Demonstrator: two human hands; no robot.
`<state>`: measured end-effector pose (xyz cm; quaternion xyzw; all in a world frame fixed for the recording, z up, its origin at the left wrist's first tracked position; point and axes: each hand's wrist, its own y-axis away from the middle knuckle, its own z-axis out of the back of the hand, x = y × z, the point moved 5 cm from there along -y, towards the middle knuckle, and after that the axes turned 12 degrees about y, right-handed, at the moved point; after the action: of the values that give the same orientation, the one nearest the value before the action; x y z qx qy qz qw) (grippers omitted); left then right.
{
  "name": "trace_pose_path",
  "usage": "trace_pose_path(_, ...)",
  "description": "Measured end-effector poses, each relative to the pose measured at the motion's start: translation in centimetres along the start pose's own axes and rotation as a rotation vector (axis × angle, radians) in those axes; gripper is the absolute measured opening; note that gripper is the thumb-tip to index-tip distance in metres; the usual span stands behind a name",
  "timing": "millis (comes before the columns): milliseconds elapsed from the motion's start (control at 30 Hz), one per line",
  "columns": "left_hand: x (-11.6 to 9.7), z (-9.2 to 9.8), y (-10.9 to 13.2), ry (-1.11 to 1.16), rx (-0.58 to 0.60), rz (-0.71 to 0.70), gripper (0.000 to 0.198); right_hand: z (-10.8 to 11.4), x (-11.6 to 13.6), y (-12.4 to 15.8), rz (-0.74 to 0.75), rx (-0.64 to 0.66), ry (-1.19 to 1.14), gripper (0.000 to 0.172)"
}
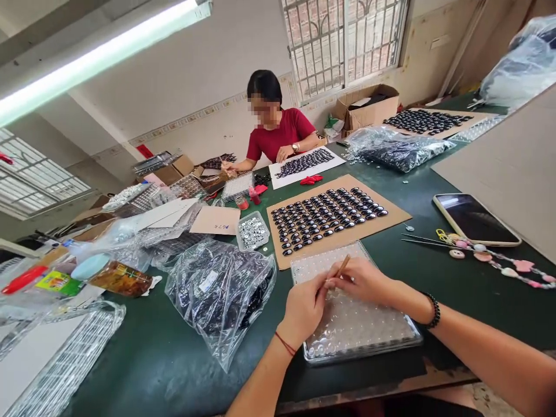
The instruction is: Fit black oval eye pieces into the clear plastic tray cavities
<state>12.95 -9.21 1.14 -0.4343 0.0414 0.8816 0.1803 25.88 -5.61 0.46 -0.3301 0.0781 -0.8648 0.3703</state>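
Two hands meet over the tray (382, 324): right hand (362, 281) pinches a stick (344, 265), left hand (304, 310) curled, contents hidden.

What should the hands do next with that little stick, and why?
Probably lower the thin wooden stick onto one of the small clear pieces in the clear tray. The right hand pinches the stick, the left hand sits close beside it, and both are right over the tray. The stick's lower tip is hidden.

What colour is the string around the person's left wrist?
Red; the string circles the wrist behind the left hand, clearest in the head view.
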Motion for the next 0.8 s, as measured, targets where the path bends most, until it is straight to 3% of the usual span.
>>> trace_pose_path(200, 0.4, 0.0, -0.2, -0.081, 0.01, 0.055, 0.033, -0.3, 0.0, 0.1, -0.015, -0.027, 0.022, 0.023)
trace_pose_path(467, 1.4, 0.9, -0.7, 0.276, -0.012, 0.176, 0.029, 0.9, 1.2, 0.5, 0.086, -0.099, -0.023, 0.028)
trace_pose_path(800, 2.1, 1.3, -0.9, 0.319, -0.186, 0.268, 0.021, 1.1, 1.5, 0.6, 0.118, -0.14, 0.063, 0.026)
